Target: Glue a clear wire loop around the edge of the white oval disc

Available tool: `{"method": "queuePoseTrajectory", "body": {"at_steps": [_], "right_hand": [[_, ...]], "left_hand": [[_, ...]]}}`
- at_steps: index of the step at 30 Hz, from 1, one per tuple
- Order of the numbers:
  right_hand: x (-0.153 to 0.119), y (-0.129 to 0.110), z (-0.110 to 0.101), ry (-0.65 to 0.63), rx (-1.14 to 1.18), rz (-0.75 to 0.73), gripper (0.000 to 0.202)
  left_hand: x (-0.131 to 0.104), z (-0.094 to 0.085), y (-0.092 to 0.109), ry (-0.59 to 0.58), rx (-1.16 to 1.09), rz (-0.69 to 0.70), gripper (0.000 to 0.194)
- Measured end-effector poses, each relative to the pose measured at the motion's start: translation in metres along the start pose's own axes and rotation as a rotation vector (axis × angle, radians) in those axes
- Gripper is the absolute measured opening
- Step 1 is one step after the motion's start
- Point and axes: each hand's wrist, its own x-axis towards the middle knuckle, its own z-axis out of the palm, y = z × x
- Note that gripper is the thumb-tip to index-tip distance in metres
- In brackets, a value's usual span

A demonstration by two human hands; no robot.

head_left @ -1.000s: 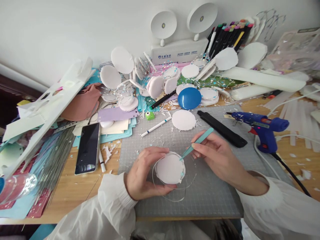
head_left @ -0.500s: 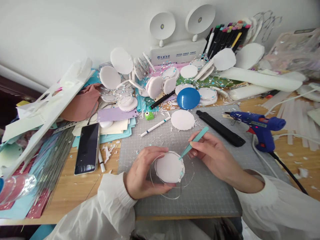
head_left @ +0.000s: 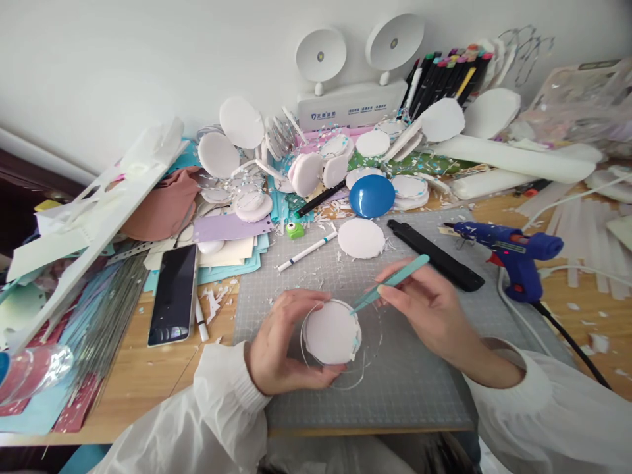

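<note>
My left hand (head_left: 289, 342) is closed on a round white foam disc (head_left: 330, 332), fingers at its upper edge and thumb at the lower edge. A thin wire (head_left: 364, 374) loops around the disc, and small pale-blue bits cling to its right rim. In my right hand (head_left: 424, 306) is a pair of teal tweezers (head_left: 395, 279), pinched between thumb and fingers. Their tips reach the upper right edge of the disc; whether they grip a small bit there I cannot make out. Both hands are above a grey cutting mat (head_left: 395, 395).
A blue glue gun (head_left: 518, 247) with cords stands at the right. Beyond the hands lie another white disc (head_left: 361, 238), a black cutter (head_left: 434, 255), a white marker (head_left: 307, 250) and a green punch (head_left: 295, 230). A phone (head_left: 172, 295) and wire stems (head_left: 106, 329) are left.
The tweezers have tilted flatter, their rear end shifting right. My left hand has turned the disc slightly and the wire loop has shifted with it.
</note>
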Motion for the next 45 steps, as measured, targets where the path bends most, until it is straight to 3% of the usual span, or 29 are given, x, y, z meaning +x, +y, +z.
{"method": "queuePoseTrajectory", "body": {"at_steps": [4,11,17,23,29,33,36,39,40,42,44,45], "right_hand": [[-0.002,-0.002,-0.002,-0.021,-0.056,-0.066,0.011],[0.010,-0.005,-0.005,0.120,0.260,0.151,0.015],[0.016,-0.001,-0.005,0.125,0.303,0.230,0.017],[0.022,0.002,-0.006,0.013,0.298,0.299,0.021],[0.025,0.002,-0.007,-0.034,0.264,0.304,0.022],[0.026,0.005,-0.008,-0.045,0.253,0.301,0.025],[0.026,0.006,-0.009,-0.052,0.256,0.291,0.029],[0.026,0.007,-0.009,-0.060,0.265,0.282,0.032],[0.026,0.007,-0.009,-0.062,0.267,0.281,0.032],[0.025,0.007,-0.009,-0.067,0.271,0.286,0.031],[0.025,0.008,-0.009,-0.069,0.271,0.296,0.031],[0.025,0.008,-0.009,-0.070,0.271,0.302,0.030]], "left_hand": [[-0.001,0.000,0.001,0.020,-0.008,-0.053,0.080],[-0.003,0.000,0.001,0.022,-0.017,-0.067,0.080],[-0.006,0.000,-0.004,-0.172,0.016,-0.214,0.076],[-0.004,0.001,-0.007,-0.312,-0.026,-0.347,0.074],[-0.006,0.001,-0.012,-0.287,-0.181,-0.308,0.074],[-0.008,0.003,-0.013,-0.318,-0.140,-0.274,0.074],[-0.006,0.002,-0.010,-0.383,-0.037,-0.238,0.093],[-0.006,-0.011,-0.004,-0.416,0.082,-0.198,0.121],[-0.007,-0.020,-0.002,-0.383,0.133,-0.202,0.116],[-0.013,-0.042,-0.003,-0.206,0.273,-0.269,0.082],[-0.022,-0.070,-0.009,0.091,0.470,-0.412,0.047],[-0.027,-0.084,-0.015,0.242,0.594,-0.510,0.041]]}}
